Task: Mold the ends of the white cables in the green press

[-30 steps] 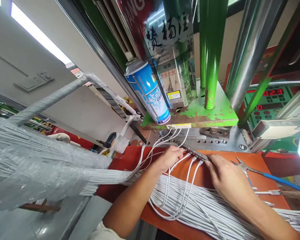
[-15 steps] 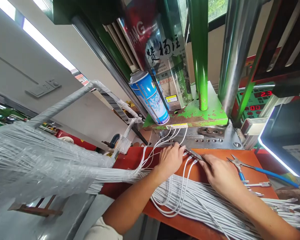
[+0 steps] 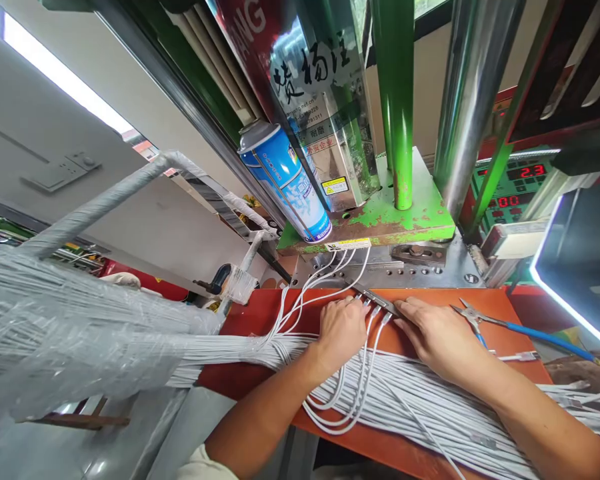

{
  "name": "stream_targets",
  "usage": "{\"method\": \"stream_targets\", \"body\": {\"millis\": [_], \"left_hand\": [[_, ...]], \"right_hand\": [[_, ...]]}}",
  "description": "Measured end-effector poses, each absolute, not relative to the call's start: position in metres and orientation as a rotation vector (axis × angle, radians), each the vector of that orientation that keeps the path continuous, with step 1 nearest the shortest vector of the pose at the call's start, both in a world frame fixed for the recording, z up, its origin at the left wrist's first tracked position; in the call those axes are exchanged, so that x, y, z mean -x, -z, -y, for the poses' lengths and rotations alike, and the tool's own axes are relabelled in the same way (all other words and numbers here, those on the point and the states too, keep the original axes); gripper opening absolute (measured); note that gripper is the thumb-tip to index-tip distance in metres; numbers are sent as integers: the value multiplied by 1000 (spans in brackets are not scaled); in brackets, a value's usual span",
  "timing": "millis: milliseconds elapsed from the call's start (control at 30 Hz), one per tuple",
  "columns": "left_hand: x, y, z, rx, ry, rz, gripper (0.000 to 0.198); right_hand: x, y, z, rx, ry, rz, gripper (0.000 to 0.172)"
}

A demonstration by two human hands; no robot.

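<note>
A narrow metal bar (image 3: 379, 301) lies slantwise over the orange work surface, with several white cables (image 3: 366, 363) plugged in or set along its near edge by their connectors. My left hand (image 3: 343, 328) is closed at the bar's left part, fingers curled over a cable connector; the fingertips are partly hidden. At the bar's right end my right hand (image 3: 433, 333) grips it, thumb below and fingers along the top. Beneath both forearms runs a thick bundle of white cables (image 3: 405, 400). Other thin cables (image 3: 305, 293) lead into the machine's mould.
Blue-handled cutters (image 3: 520, 327) and a loose cable end (image 3: 520, 357) lie to the right. A blue spray can (image 3: 290, 183) stands on the green machine plate (image 3: 405, 223). Plastic-wrapped cables (image 3: 80, 327) hang at left over a wrapped frame (image 3: 105, 197). A control panel (image 3: 515, 187) shows red digits.
My left hand has slid off the bar's left end toward the connectors, so that end now shows. The bar and right hand have shifted slightly left, and the view has moved a little.
</note>
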State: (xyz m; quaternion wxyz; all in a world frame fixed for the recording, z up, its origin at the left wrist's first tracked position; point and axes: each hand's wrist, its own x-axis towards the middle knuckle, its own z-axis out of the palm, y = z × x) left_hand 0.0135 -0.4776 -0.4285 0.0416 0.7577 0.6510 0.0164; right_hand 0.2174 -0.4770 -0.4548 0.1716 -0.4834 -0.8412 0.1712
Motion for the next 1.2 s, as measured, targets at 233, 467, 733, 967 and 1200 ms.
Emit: {"method": "stream_targets", "body": {"millis": [233,467,733,967,1200], "left_hand": [[-14,404,494,-2371,-194,-1941,32],[-14,413,498,-2327,-34,-1812,27],[-27,421,503,-2434,-72,-1698,23],[-9,408,477,-2429,-360,-1704,28],[19,411,428,-2463,-839,-2010,28]], "right_hand": [[-211,457,480,1515,-466,2312,27],[-214,459,478,1409,-419,2295,28],[-213,461,476,1409,-356,2355,25],[-212,466,476,1398,-367,2298,28],[-213,453,480,1529,-486,2245,33]]}}
